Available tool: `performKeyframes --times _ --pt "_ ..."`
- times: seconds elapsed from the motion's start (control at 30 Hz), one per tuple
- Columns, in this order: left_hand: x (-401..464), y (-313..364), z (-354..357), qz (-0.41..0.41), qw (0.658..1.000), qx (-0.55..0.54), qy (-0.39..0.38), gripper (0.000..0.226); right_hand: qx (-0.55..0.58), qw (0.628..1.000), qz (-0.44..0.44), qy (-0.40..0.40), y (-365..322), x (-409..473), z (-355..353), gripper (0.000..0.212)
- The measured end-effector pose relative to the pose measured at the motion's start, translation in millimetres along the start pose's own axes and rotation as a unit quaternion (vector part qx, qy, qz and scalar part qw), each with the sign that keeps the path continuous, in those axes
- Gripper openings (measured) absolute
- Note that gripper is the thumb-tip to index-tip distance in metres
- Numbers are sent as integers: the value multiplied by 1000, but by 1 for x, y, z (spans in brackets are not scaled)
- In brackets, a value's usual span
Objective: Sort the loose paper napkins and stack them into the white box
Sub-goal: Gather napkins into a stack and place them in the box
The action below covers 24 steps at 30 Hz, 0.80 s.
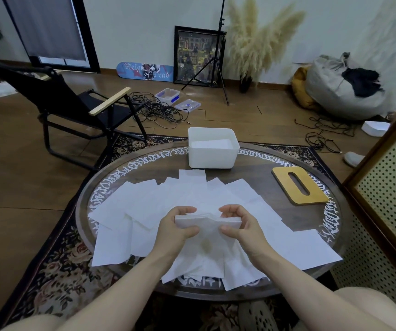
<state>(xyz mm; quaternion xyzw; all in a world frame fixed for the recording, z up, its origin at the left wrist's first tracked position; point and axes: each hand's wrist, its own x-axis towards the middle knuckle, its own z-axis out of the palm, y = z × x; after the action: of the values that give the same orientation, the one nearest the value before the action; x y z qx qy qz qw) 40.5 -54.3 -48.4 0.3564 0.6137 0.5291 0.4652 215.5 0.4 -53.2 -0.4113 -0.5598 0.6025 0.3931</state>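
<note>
Already both hands, left hand [176,225] and right hand [237,223], curled and pinched a thin napkin stack [207,220]; loose sheets between the fingers could slip, since the white box [212,151] sat well beyond the fingertips.

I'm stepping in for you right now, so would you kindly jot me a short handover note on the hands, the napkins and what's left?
Left hand and right hand: both grip the ends of a small napkin stack held above the table.
Loose napkins: still fanned over most of the table, overlapping.
White box: at the far edge, open, some white napkins already inside.
Wooden lid: off, lying right of the box.
Left: put this stack in, then gather and stack the rest.
</note>
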Motion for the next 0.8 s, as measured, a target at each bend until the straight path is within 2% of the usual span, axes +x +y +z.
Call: performKeyframes --times 0.17,0.53,0.8 --pt "0 2 0 7 1000 8 3 39 -2 1000 -6 -1 -1 2 -1 38" --pt "-2 1 -5 -47 999 -9 -11 37 -34 999 40 -4 3 0 -4 35" --pt "-1 -2 -5 -55 998 -8 -11 38 -52 997 61 -5 6 -1 -3 34"
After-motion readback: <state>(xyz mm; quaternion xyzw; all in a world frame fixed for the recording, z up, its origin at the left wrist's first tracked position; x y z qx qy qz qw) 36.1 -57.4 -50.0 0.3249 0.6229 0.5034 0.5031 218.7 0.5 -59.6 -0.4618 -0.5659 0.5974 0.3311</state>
